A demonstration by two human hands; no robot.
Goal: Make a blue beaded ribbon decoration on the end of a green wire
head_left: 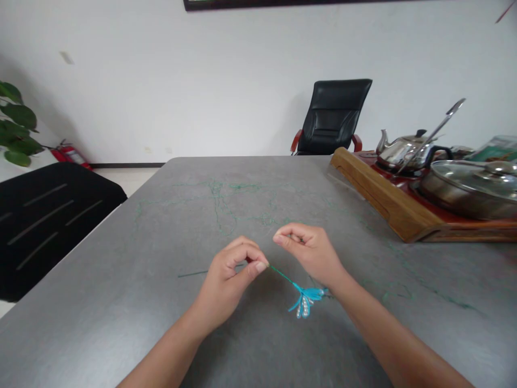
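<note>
My left hand [238,275] pinches the thin green stem [281,274] of a craft flower between thumb and forefinger. At the stem's right end, the flower [309,295] has bright blue petals and white pearl-like beads, and it hangs tilted down above the table. Up and to the right of that grip, my right hand [307,248] is closed in a pinch, apart from the stem. A trace of green thread shows at its fingers; the strand between the hands is too fine to follow. A dark thin rod [193,274] shows just left of my left hand, partly hidden behind it.
Loose green thread [218,196] lies tangled across the grey table [100,302], with more strands at the right. A wooden tea tray [371,199] carries a steel kettle [404,150] and a lidded pan [476,188]. Black chairs [337,116] stand behind and at the left.
</note>
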